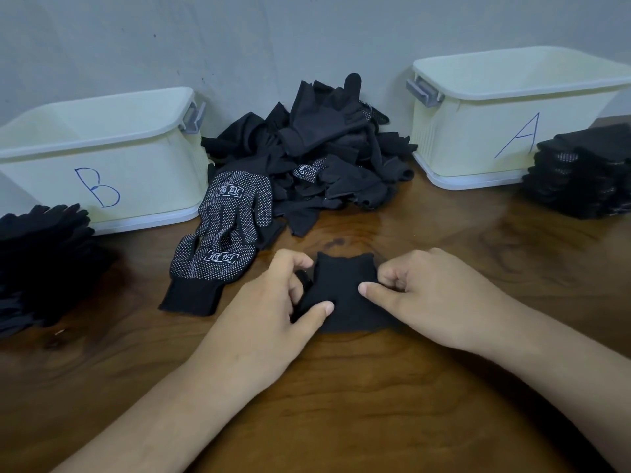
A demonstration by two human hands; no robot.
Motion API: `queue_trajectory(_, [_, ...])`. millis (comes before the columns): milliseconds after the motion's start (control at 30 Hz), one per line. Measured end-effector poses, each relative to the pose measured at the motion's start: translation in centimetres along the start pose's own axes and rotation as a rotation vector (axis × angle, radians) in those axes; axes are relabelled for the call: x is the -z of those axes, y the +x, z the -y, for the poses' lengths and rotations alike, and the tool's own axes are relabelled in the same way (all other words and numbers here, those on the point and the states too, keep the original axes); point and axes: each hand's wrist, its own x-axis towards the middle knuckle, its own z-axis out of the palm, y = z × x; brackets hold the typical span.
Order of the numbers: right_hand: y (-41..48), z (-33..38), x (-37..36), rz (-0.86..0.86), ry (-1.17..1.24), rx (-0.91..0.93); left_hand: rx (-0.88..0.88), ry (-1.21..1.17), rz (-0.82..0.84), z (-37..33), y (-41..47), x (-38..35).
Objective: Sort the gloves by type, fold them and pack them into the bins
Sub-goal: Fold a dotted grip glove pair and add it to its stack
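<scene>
Squarely between the left hand and right hand lies the plain glove (long axis toward the pile), both pinching its sides.

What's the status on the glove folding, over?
Left hand and right hand both pinch the plain glove on the table, mid-fold. Dotted glove lies just left of it, apart. Loose pile behind; nothing in the way.

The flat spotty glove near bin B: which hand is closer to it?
Left. The left hand sits just right of the spotty glove, gripping the plain black glove; the right hand grips that glove's far side, farther away.
</scene>
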Motion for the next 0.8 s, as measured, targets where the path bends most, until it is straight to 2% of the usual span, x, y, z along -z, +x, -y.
queue_trajectory(100, [-0.1, 0.1, -0.1, -0.124, -0.146, 0.001, -0.101, 0.087, -0.028, 0.3, 0.1, -0.2])
queue_trajectory(167, [0.0, 0.2, 0.0, -0.202, -0.172, 0.13, -0.207, 0.145, -0.005, 0.3, 0.3, -0.1])
queue_trajectory(267, [0.3, 0.0, 0.0, -0.183, -0.185, 0.365, -0.309, 0.234, 0.057, 0.3, 0.3, -0.3])
queue_trajectory(367, [0.6, -0.7, -0.6, -0.12, -0.189, 0.492, -0.257, 0.221, 0.099, 0.6, 0.3, -0.5])
queue_trajectory(500, [0.7, -0.8, -0.8, -0.067, -0.163, 0.445, -0.199, 0.089, 0.092, 0.5, 0.0, -0.5])
queue_trajectory(567, [0.7, -0.7, -0.6, -0.052, -0.167, 0.435, -0.243, 0.037, 0.093, 0.3, 0.0, 0.0])
queue_trajectory(700, [0.3, -0.4, 0.1, 0.008, -0.145, 0.408, -0.481, 0.207, 0.142, 0.5, 0.3, 0.7])
queue_trajectory(800, [-0.2, 0.1, 0.5, 0.027, -0.164, 0.425, -0.508, 0.301, 0.14, 0.8, 1.0, 0.7])
